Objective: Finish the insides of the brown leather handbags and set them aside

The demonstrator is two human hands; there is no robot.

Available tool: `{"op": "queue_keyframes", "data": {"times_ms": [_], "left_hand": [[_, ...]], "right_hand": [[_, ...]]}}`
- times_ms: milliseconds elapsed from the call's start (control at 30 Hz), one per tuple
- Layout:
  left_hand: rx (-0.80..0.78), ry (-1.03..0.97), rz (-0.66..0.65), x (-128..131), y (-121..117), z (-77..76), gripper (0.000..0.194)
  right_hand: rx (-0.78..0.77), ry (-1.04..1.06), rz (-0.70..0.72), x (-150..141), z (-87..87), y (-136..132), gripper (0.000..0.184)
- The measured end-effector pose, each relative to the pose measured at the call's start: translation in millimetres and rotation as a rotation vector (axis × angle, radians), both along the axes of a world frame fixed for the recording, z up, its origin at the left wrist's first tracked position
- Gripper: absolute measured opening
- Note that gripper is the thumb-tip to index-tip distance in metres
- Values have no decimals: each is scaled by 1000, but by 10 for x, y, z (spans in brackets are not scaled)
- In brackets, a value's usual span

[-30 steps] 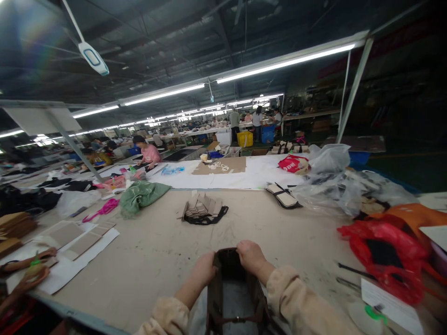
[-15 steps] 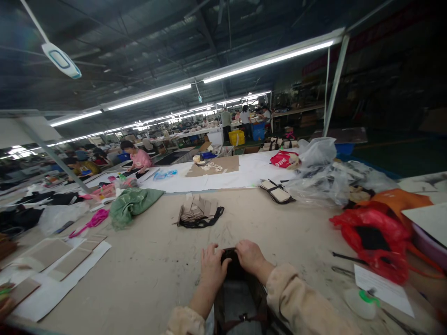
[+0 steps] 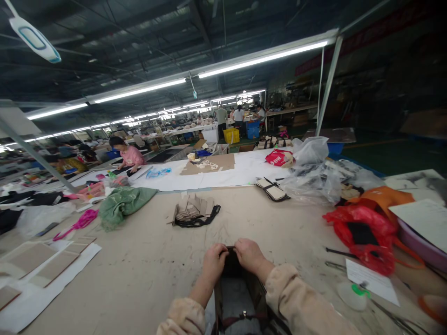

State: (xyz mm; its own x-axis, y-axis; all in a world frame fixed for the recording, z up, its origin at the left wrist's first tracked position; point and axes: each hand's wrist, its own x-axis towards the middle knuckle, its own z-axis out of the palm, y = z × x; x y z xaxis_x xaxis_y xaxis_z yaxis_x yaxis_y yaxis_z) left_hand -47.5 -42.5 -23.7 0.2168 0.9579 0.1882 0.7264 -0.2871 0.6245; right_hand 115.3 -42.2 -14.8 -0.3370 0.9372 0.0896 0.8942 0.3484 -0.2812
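Note:
A dark brown handbag (image 3: 240, 298) with a grey lining stands at the near edge of the table, its mouth facing me. My left hand (image 3: 213, 263) pinches the far rim of the bag from the left. Close beside it, my right hand (image 3: 249, 255) grips the same rim on its right side. A strap with a small metal clasp (image 3: 244, 314) crosses the near part of the opening. The bag's lower part runs out of the picture.
Ahead lies a stack of grey boards (image 3: 193, 209) with a black strap. A green cloth bag (image 3: 125, 204) sits left, boards on white paper (image 3: 80, 270) nearer. On the right are a red plastic bag (image 3: 366, 232), a round bottle (image 3: 352, 295) and scissors (image 3: 394, 318).
My left hand let go of the rim's left corner, opened, and now pinches the far rim nearer my right hand. The view has swung right; the neighbour's hands at left have left the picture.

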Motion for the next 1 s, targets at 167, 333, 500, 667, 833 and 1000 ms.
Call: {"op": "queue_keyframes", "data": {"times_ms": [167,333,500,667,833,1000], "left_hand": [[-9,-16,18,-70,71,-71,10],[-34,-30,38,-82,92,-76,6],[-69,-1,49,-65,93,-33,8],[-117,95,99,-12,64,37,9],[-128,169,124,35,47,75,11],[-95,201,131,57,48,60,11]], "right_hand": [[16,-2,8,-36,21,-9,20],[36,3,0,-44,11,-14,20],[32,-10,-4,-36,1,-10,19],[36,-29,3,-11,-3,8,22],[55,-44,9,14,-31,34,24],[42,-54,14,23,-38,53,23]]}}
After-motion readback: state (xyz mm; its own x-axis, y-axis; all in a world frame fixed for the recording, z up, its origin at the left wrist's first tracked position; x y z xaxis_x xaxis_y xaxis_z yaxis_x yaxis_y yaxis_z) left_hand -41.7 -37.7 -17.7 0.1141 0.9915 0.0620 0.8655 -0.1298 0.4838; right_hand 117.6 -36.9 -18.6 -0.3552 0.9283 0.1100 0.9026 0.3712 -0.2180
